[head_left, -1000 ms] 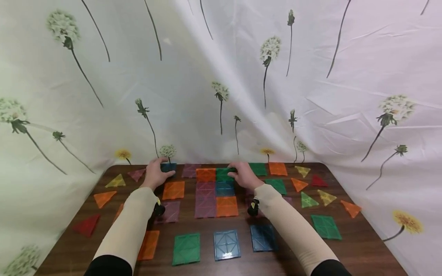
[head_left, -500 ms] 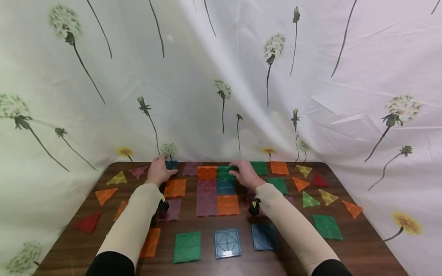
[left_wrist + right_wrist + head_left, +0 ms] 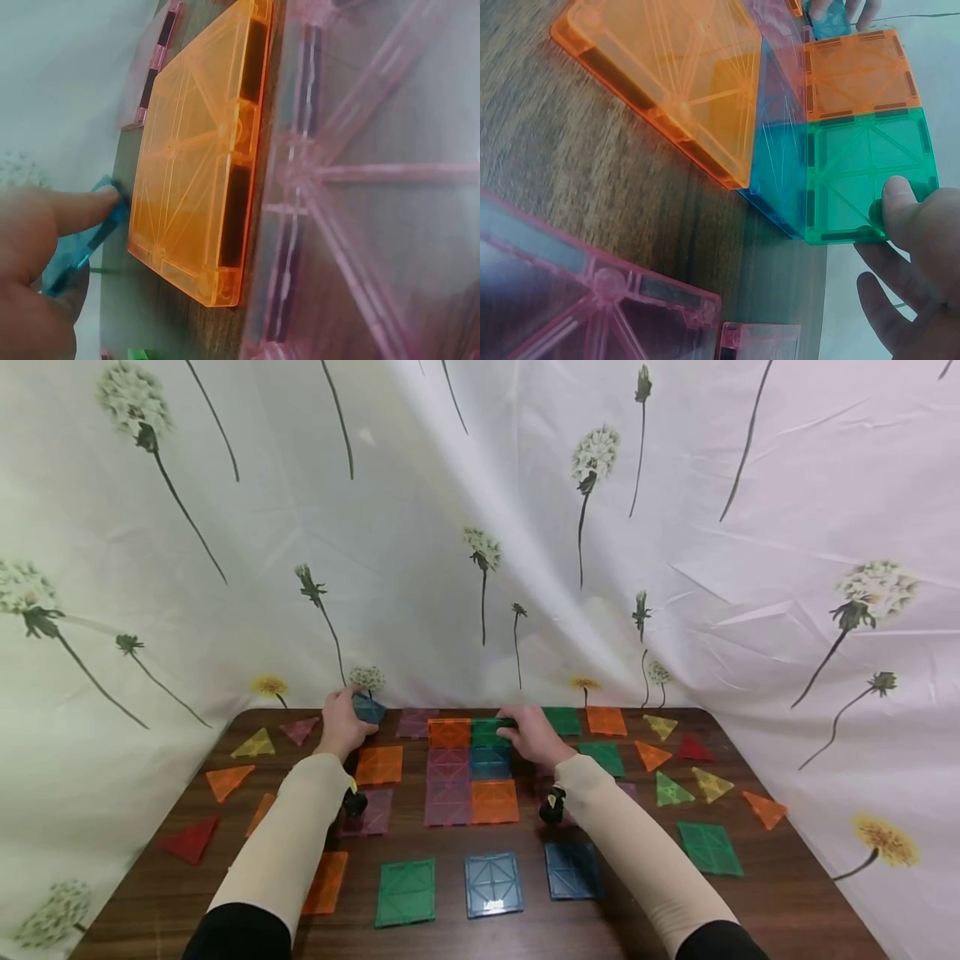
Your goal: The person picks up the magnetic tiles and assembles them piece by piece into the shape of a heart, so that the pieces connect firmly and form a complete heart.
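At the table's far left, my left hand [image 3: 342, 724] pinches a blue square magnetic tile [image 3: 369, 708] between thumb and fingers, tilted up off the table. My right hand [image 3: 534, 737] grips a green square tile [image 3: 844, 161] by its outer edge, thumb on its face. This green tile stands upright beside an upright orange tile [image 3: 862, 75]. Both rise from the far edge of a flat block of joined tiles: purple ones [image 3: 447, 802], a blue one [image 3: 490, 762] and an orange one [image 3: 495, 802].
Loose square tiles lie around the block, among them a green tile [image 3: 406, 893], a clear blue tile [image 3: 492, 885] and an orange tile [image 3: 378, 766]. Triangle tiles, such as a red one [image 3: 191, 841] and a yellow one [image 3: 711, 785], lie at both sides. A flowered curtain [image 3: 420, 568] hangs behind the table.
The blue tile at the far left, lying flat before, is now lifted and tilted in my left hand. My right hand keeps its hold on the upright green tile.
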A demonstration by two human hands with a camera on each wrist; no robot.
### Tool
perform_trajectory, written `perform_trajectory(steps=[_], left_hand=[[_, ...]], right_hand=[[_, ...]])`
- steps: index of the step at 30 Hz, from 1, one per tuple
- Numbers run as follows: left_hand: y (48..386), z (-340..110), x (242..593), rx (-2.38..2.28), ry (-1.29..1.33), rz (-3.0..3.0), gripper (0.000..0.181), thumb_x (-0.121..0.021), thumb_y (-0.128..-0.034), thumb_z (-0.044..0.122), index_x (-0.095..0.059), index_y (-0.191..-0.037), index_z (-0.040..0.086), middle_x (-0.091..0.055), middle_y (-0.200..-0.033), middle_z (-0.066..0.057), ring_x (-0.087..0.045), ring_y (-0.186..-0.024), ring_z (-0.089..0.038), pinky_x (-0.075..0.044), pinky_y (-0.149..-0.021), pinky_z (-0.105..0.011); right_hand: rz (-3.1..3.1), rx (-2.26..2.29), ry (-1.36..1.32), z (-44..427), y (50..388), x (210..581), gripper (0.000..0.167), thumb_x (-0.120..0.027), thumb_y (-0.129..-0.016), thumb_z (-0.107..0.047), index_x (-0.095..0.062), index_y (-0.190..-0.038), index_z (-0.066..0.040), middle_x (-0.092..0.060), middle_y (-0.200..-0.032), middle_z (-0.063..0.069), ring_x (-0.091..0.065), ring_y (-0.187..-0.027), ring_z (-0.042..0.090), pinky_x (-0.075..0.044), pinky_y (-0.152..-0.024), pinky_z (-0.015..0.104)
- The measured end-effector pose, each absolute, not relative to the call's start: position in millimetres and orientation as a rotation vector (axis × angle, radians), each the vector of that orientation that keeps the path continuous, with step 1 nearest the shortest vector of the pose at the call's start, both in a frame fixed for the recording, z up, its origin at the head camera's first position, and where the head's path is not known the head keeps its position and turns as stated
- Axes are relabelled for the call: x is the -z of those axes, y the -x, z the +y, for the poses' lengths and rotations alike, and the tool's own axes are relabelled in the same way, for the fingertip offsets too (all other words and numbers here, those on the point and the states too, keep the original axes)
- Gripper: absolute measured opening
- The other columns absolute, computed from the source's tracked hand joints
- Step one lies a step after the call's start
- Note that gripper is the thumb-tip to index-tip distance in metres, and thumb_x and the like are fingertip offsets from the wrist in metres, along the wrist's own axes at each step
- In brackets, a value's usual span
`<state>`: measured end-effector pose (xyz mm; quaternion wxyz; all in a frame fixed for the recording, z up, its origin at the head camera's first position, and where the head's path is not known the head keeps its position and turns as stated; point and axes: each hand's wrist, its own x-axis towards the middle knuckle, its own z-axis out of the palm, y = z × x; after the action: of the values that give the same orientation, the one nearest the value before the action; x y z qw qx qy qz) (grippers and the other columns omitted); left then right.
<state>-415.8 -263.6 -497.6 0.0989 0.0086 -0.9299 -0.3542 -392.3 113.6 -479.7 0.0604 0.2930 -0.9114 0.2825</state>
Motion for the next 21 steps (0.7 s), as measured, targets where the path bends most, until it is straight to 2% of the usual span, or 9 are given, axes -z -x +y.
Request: perform_trajectory(steps=[4,8,13,21], left_hand=[[415,-266,496,1.091,-0.06,-2.667,0.067,-0.077,-0.0919,0.002,-0.045,-0.15,-0.006,-0.047,-0.15,-0.035,-0.041,-0.14,-0.052,-0.034,-0.117,-0.064],[412,-268,495,1.133,-0.057,-2.574,0.052,-0.071,-0.0967,0.003,-0.052,-0.144,-0.008,-0.056,-0.141,-0.035,-0.052,-0.133,-0.05,-0.042,-0.111,-0.062],[400,-262,484,1.139,-0.016,-2.516,0.038,-0.07,-0.0993,0.006,-0.061,-0.132,-0.01,-0.062,-0.133,-0.032,-0.056,-0.126,-0.048,-0.044,-0.109,-0.061],[381,-246,477,1.149,0.058,-2.434,0.028,-0.073,-0.0983,0.011,-0.068,-0.122,-0.004,-0.068,-0.12,-0.027,-0.063,-0.112,-0.044,-0.05,-0.099,-0.059]], right_hand=[[-2.756,-0.857,-0.882,114,393,480,0.017,-0.07,-0.102,-0.013,-0.074,-0.118,-0.007,-0.076,-0.111,0.01,-0.07,-0.086,0.017,-0.059,-0.081,0.039],[-2.767,-0.868,-0.879,114,392,480,0.019,-0.07,-0.102,-0.013,-0.074,-0.119,-0.006,-0.076,-0.114,0.011,-0.072,-0.091,0.019,-0.059,-0.084,0.04],[-2.784,-0.873,-0.864,115,391,478,0.021,-0.07,-0.102,-0.013,-0.074,-0.121,-0.006,-0.075,-0.116,0.011,-0.072,-0.096,0.022,-0.059,-0.087,0.041],[-2.783,-0.886,-0.858,112,386,473,0.021,-0.071,-0.101,-0.012,-0.074,-0.121,-0.005,-0.075,-0.117,0.012,-0.072,-0.098,0.024,-0.059,-0.089,0.043]])
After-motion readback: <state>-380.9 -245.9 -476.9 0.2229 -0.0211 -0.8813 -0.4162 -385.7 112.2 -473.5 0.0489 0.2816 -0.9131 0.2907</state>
